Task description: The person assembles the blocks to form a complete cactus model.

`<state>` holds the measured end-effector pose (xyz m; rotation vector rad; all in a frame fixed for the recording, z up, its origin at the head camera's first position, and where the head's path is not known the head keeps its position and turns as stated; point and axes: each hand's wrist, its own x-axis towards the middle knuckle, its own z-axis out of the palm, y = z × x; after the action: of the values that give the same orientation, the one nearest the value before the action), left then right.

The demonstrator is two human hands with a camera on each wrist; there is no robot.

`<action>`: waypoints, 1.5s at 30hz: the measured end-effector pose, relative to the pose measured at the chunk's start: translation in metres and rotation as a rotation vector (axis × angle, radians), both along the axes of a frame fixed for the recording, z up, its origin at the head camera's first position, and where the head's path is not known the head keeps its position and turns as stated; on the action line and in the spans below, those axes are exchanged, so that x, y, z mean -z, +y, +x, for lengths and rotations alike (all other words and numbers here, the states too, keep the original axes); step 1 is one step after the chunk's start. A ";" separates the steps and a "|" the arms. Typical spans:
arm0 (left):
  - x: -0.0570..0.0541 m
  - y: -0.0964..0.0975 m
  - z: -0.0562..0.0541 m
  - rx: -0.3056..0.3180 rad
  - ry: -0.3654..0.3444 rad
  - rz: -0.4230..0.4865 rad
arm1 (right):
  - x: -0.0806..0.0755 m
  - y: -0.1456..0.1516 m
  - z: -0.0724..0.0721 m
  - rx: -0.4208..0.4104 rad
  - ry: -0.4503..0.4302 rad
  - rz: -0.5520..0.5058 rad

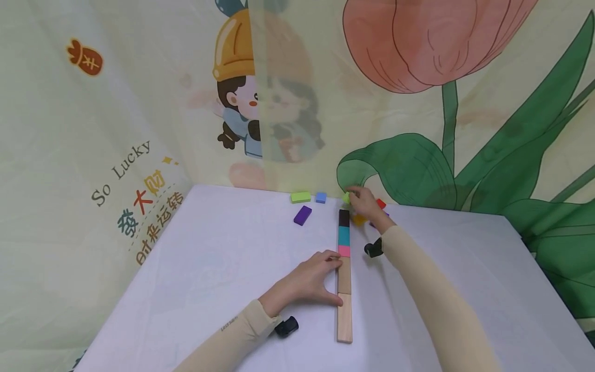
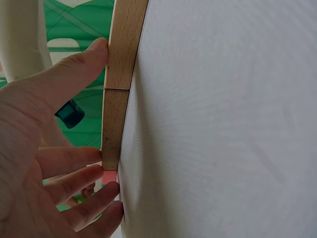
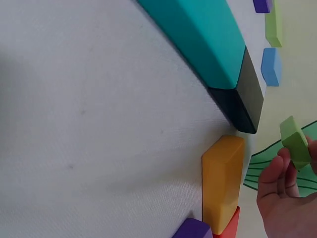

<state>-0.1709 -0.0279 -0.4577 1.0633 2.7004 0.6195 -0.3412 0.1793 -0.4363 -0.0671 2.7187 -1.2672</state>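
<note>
A straight row of blocks lies on the white table: two plain wooden blocks [image 1: 344, 318] at the near end, then a pink block [image 1: 344, 251], a teal block [image 1: 343, 235] and a black block [image 1: 344, 217]. My left hand [image 1: 309, 279] rests along the row's left side, thumb and fingers extended, touching the wooden blocks; the left wrist view shows the thumb [image 2: 81, 64] against one wooden block [image 2: 115, 129] and its neighbour. Beyond the black end, my right hand [image 1: 367, 204] pinches a light green block [image 3: 295, 141] between thumb and fingers, raised off the table.
Left of the row's far end lie a longer green block [image 1: 300, 197], a small blue block [image 1: 321, 197] and a purple block [image 1: 302, 215]. To its right sit an orange block [image 3: 222, 183], a red block [image 3: 229, 227] and another purple block [image 3: 193, 229]. A printed curtain hangs behind the table.
</note>
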 end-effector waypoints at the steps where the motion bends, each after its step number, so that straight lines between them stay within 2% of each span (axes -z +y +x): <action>1: 0.000 0.000 0.000 -0.001 0.001 0.001 | 0.000 -0.001 0.000 -0.001 0.003 0.003; 7: 0.000 -0.002 -0.001 -0.003 -0.006 0.006 | 0.000 -0.001 0.000 0.035 -0.008 0.018; 14: -0.001 -0.003 0.000 -0.002 -0.006 0.006 | 0.002 0.000 -0.001 -0.002 -0.018 0.049; 21: -0.001 -0.003 -0.001 -0.009 -0.010 -0.005 | 0.006 0.000 -0.001 0.008 -0.066 0.079; 33: -0.003 -0.002 -0.001 0.001 -0.016 -0.007 | 0.007 -0.001 0.001 -0.026 -0.045 0.187; 45: -0.002 -0.004 -0.001 0.010 0.001 -0.013 | 0.012 -0.003 0.001 -0.040 -0.013 0.221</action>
<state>-0.1715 -0.0318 -0.4560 1.0737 2.6951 0.5996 -0.3398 0.1766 -0.4482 -0.0887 2.8111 -0.9465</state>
